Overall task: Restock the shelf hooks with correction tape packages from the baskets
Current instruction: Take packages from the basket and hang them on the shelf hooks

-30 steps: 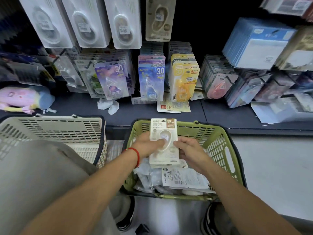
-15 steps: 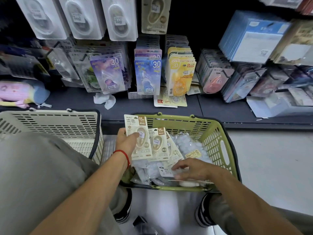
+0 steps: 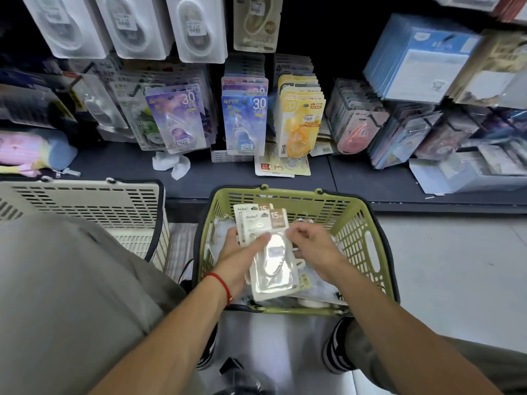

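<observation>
Both hands' fingers pinch glossy cream correction tape packages [image 3: 272, 252] above green basket [image 3: 368, 223].

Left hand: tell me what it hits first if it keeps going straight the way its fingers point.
The left hand points up and away, gripping the stack of correction tape packages. Carried straight on, it would probably meet the far wall of the green basket first; depth is hard to judge here.
</observation>
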